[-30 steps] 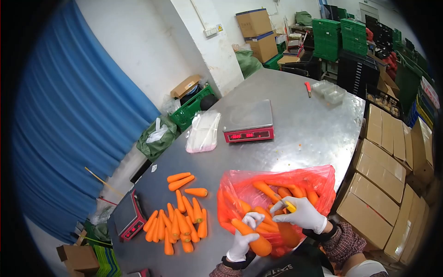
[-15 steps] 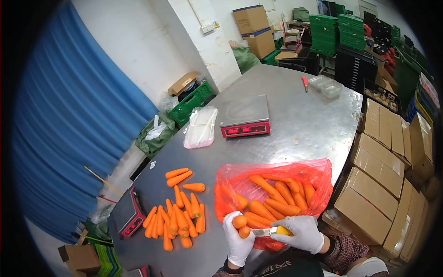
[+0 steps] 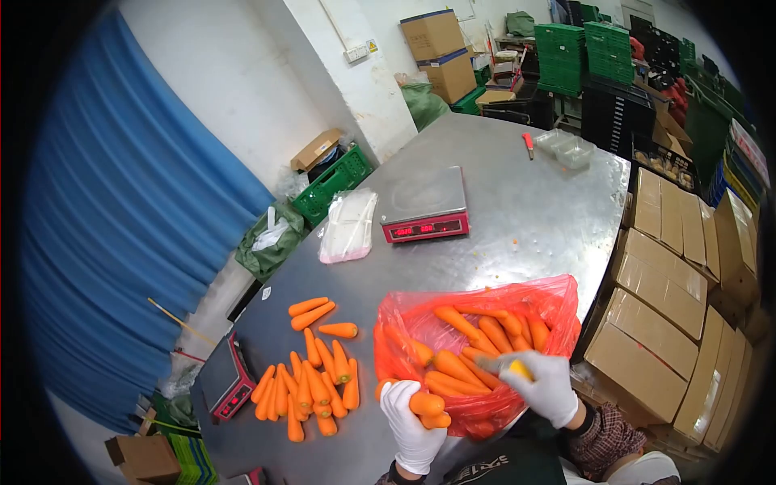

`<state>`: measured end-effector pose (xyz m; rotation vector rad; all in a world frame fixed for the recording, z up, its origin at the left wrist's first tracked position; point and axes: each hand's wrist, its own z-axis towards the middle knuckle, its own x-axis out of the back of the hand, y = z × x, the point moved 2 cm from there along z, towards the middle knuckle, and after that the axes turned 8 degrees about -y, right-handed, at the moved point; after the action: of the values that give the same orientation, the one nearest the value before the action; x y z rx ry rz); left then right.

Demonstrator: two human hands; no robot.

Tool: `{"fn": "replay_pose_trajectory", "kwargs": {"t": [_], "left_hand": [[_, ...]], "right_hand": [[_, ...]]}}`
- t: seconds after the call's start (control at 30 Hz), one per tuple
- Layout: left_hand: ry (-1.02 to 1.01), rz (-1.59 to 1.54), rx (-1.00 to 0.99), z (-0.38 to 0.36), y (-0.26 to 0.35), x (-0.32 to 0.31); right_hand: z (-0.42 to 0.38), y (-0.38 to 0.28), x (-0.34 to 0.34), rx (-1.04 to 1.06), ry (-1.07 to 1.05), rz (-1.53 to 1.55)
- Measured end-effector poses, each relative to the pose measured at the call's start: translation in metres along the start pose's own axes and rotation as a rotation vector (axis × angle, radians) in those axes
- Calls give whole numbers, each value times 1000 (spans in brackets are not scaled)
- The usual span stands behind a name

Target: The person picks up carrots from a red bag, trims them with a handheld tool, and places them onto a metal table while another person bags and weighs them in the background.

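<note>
My white-gloved left hand (image 3: 412,428) is closed around a pair of carrots (image 3: 427,406), their thick ends pointing right. In my gloved right hand (image 3: 548,390) is a knife (image 3: 520,369) with a yellow handle. Its blade, blurred, points left above the open red plastic bag (image 3: 477,293). Several loose carrots (image 3: 454,369) lie inside that bag. To the left, a pile of carrots (image 3: 314,390) rests on the metal table (image 3: 331,279), with a few single ones just behind it.
A red scale (image 3: 425,226) with a lit display stands mid-table beside a stack of clear plastic bags (image 3: 347,226). Another scale (image 3: 229,378) sits at the left edge. Far back are a red-handled tool (image 3: 528,144) and clear trays (image 3: 566,149). Cardboard boxes (image 3: 647,339) line the right side.
The knife has moved away from the carrot ends, up and right over the bag. My left hand has shifted slightly left and tilted, so the held carrots lie more sideways.
</note>
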<state>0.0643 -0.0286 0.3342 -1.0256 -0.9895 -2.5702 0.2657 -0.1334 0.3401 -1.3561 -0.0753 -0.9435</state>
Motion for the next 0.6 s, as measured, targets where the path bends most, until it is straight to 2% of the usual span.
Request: {"fn": "replay_pose_trajectory", "kwargs": {"t": [0.03, 0.07, 0.1, 0.2, 0.27, 0.3, 0.37, 0.4, 0.5, 0.57, 0.6], "left_hand": [[-24, -19, 3, -2, 1, -1], [-29, -22, 1, -3, 0, -1], [-34, -19, -5, -3, -1, -3], [-47, -12, -22, 1, 6, -2], [-61, -2, -32, 0, 7, 0], [-58, -55, -63, -3, 5, 1], [-56, -103, -96, -7, 5, 7], [-63, -143, -106, -6, 7, 9], [-59, -181, -66, -7, 4, 8], [-102, -161, -44, -2, -1, 2], [-123, -172, -23, -1, 1, 4]], "right_hand": [[-4, -9, 0, 180, -46, -61], [-9, -19, 3, 276, -128, -83], [-11, -29, 7, 281, -212, -83], [-11, -39, 3, 285, -236, -124], [-6, -33, -3, 177, -271, -55], [1, -26, -5, 53, -245, -48], [12, 29, -19, -179, -352, -97], [8, 34, -21, -266, -343, -75], [-7, 9, -17, -120, -239, 252], [-7, -17, -5, 106, -266, 193], [-7, -23, -2, 222, -264, 66]]}}
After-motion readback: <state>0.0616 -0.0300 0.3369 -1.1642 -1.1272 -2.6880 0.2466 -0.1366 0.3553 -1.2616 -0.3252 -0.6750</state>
